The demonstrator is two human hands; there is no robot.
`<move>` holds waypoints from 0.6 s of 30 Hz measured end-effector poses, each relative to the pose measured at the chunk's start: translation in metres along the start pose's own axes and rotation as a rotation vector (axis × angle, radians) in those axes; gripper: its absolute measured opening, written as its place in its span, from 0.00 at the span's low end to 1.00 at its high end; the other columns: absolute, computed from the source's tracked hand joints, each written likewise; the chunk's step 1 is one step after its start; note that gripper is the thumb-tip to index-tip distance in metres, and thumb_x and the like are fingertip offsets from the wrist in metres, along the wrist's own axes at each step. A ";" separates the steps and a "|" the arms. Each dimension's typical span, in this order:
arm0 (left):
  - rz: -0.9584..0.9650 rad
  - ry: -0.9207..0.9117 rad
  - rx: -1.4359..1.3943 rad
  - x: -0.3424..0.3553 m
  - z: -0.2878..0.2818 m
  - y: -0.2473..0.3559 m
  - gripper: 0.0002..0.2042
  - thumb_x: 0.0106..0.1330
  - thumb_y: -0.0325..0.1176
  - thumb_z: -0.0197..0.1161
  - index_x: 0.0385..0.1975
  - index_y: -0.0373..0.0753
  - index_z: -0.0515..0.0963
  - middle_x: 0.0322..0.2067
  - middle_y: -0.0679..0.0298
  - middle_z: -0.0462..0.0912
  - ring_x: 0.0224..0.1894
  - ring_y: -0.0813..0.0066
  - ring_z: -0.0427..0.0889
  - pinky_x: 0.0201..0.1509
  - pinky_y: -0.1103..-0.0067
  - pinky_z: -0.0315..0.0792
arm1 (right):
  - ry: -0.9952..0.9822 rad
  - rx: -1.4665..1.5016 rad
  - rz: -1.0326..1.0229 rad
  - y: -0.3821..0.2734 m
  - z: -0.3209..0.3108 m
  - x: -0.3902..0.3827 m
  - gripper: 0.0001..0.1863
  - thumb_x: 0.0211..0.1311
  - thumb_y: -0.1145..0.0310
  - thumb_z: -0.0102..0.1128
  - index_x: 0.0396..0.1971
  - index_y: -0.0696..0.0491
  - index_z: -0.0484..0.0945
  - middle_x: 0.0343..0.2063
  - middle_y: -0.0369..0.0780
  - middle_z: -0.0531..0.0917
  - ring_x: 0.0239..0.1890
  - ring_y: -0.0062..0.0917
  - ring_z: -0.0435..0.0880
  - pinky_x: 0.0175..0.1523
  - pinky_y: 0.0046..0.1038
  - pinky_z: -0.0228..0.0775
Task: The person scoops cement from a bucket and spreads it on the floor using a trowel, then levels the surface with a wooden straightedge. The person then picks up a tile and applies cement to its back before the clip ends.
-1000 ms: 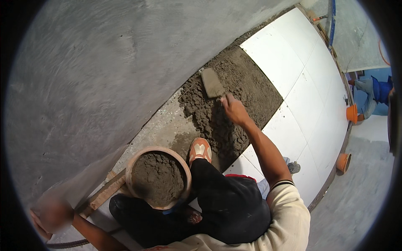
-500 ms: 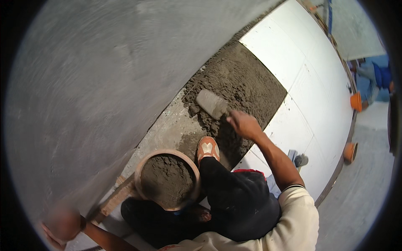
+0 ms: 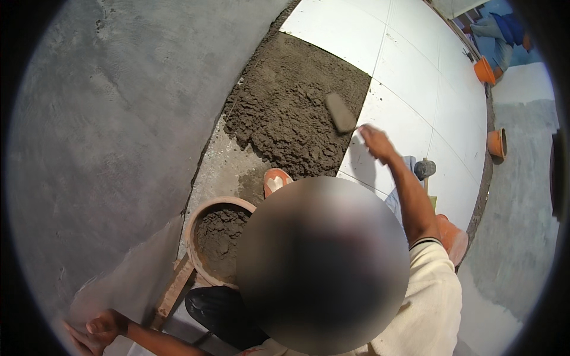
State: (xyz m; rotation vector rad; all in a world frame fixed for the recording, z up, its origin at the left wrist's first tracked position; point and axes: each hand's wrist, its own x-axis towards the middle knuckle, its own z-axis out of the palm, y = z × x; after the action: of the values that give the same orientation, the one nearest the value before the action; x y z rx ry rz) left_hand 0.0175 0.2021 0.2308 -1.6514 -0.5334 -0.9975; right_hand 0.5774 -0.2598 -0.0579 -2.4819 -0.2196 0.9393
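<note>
My right hand [image 3: 375, 142] grips a flat trowel [image 3: 339, 111], its blade over the right part of the wet, lumpy mortar bed [image 3: 273, 113], beside white tiles [image 3: 404, 101]. My left hand [image 3: 98, 332] rests at the grey wall [image 3: 101, 178] in the lower left, fingers stretched out against it. A round tub of mortar [image 3: 192, 228] stands before me, beside a wooden board [image 3: 171, 292]. My shod foot [image 3: 276, 181] is at the mortar's near edge. A large blurred patch hides the lower middle.
A rubber mallet [image 3: 425, 169] lies on the tiles. An orange bucket [image 3: 484, 71] and a smaller orange pot [image 3: 496, 142] stand at the right edge of the tiles. A person in blue [image 3: 507, 32] is at the far upper right, beyond the tiling.
My right hand and trowel have moved rightward across the mortar toward the tile edge. The view has shifted, and a blurred patch now covers my lap.
</note>
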 end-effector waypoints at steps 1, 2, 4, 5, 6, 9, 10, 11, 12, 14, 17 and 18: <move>0.041 0.003 0.017 0.000 0.003 -0.005 0.16 0.83 0.46 0.45 0.52 0.44 0.77 0.45 0.64 0.89 0.42 0.72 0.80 0.51 0.74 0.69 | 0.065 -0.098 -0.154 0.019 0.015 -0.013 0.27 0.79 0.45 0.47 0.57 0.54 0.78 0.36 0.53 0.86 0.33 0.44 0.87 0.41 0.43 0.80; 0.086 0.007 0.035 0.000 0.006 -0.010 0.16 0.83 0.47 0.46 0.51 0.46 0.78 0.42 0.66 0.92 0.37 0.77 0.84 0.48 0.79 0.71 | 0.126 -0.201 -0.307 0.040 0.029 -0.023 0.27 0.80 0.45 0.47 0.57 0.54 0.78 0.41 0.57 0.87 0.42 0.52 0.88 0.50 0.47 0.80; 0.175 0.088 -0.006 0.005 0.008 -0.029 0.18 0.83 0.48 0.46 0.50 0.44 0.80 0.41 0.67 0.92 0.34 0.78 0.84 0.45 0.81 0.72 | -0.089 -0.153 -0.265 0.006 0.047 -0.050 0.27 0.79 0.45 0.47 0.58 0.54 0.78 0.49 0.60 0.84 0.57 0.61 0.79 0.64 0.49 0.71; 0.164 0.120 -0.023 0.003 0.011 -0.027 0.19 0.83 0.49 0.45 0.50 0.44 0.80 0.41 0.67 0.92 0.33 0.78 0.84 0.44 0.81 0.73 | -0.034 -0.126 -0.337 0.021 0.042 -0.050 0.27 0.80 0.45 0.46 0.55 0.54 0.79 0.39 0.56 0.87 0.43 0.51 0.88 0.50 0.46 0.80; 0.121 0.125 0.018 -0.002 0.010 -0.020 0.19 0.83 0.49 0.45 0.50 0.43 0.80 0.42 0.67 0.92 0.34 0.78 0.84 0.44 0.81 0.73 | 0.001 -0.024 -0.220 0.027 0.031 -0.045 0.27 0.80 0.45 0.46 0.53 0.54 0.79 0.35 0.53 0.86 0.37 0.45 0.88 0.43 0.44 0.80; 0.081 0.166 0.018 -0.008 0.016 -0.011 0.19 0.83 0.49 0.45 0.50 0.44 0.79 0.44 0.68 0.92 0.42 0.77 0.82 0.48 0.81 0.73 | 0.077 0.223 0.021 0.035 -0.007 -0.005 0.26 0.80 0.44 0.45 0.50 0.53 0.78 0.23 0.40 0.77 0.20 0.27 0.79 0.25 0.34 0.73; 0.063 0.167 0.007 -0.011 0.019 -0.006 0.18 0.84 0.49 0.45 0.50 0.45 0.78 0.44 0.68 0.92 0.44 0.77 0.81 0.49 0.81 0.72 | 0.097 0.261 0.012 0.035 -0.022 0.008 0.24 0.80 0.44 0.46 0.49 0.52 0.78 0.19 0.34 0.71 0.14 0.19 0.71 0.20 0.29 0.67; 0.066 0.162 0.004 -0.012 0.018 -0.009 0.17 0.84 0.49 0.45 0.50 0.45 0.78 0.44 0.69 0.92 0.47 0.77 0.79 0.51 0.81 0.72 | 0.053 0.202 0.017 0.030 -0.019 0.009 0.27 0.80 0.43 0.46 0.51 0.54 0.78 0.21 0.40 0.78 0.17 0.26 0.79 0.22 0.32 0.73; 0.060 0.135 0.004 -0.013 0.015 -0.010 0.17 0.84 0.49 0.45 0.50 0.45 0.77 0.44 0.69 0.92 0.50 0.77 0.77 0.52 0.81 0.71 | 0.035 0.153 -0.030 0.027 -0.011 0.005 0.27 0.79 0.44 0.47 0.53 0.54 0.79 0.21 0.40 0.78 0.17 0.26 0.79 0.22 0.32 0.73; 0.083 0.097 -0.018 -0.009 0.009 -0.014 0.17 0.85 0.47 0.44 0.48 0.44 0.77 0.45 0.66 0.91 0.53 0.75 0.73 0.51 0.81 0.71 | -0.002 0.051 -0.135 0.018 0.009 -0.008 0.27 0.79 0.44 0.48 0.57 0.53 0.79 0.21 0.40 0.78 0.17 0.26 0.79 0.22 0.32 0.73; 0.114 0.090 -0.050 0.005 0.006 -0.005 0.18 0.86 0.45 0.42 0.45 0.41 0.77 0.48 0.58 0.87 0.53 0.72 0.70 0.46 0.80 0.73 | -0.068 -0.029 -0.106 0.030 0.035 -0.055 0.27 0.79 0.45 0.48 0.60 0.51 0.78 0.33 0.53 0.88 0.27 0.43 0.88 0.37 0.44 0.82; 0.092 0.098 -0.019 0.006 0.006 -0.001 0.19 0.86 0.45 0.42 0.46 0.40 0.78 0.48 0.57 0.86 0.53 0.72 0.70 0.46 0.80 0.73 | -0.011 -0.099 -0.197 0.043 0.050 -0.064 0.25 0.79 0.46 0.47 0.59 0.50 0.79 0.38 0.59 0.87 0.41 0.55 0.88 0.50 0.51 0.79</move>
State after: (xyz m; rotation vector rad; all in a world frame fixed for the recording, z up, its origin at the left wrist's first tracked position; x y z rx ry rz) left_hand 0.0224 0.2069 0.2358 -1.6203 -0.3801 -1.0127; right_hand 0.4956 -0.2983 -0.0735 -2.4891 -0.5149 0.8783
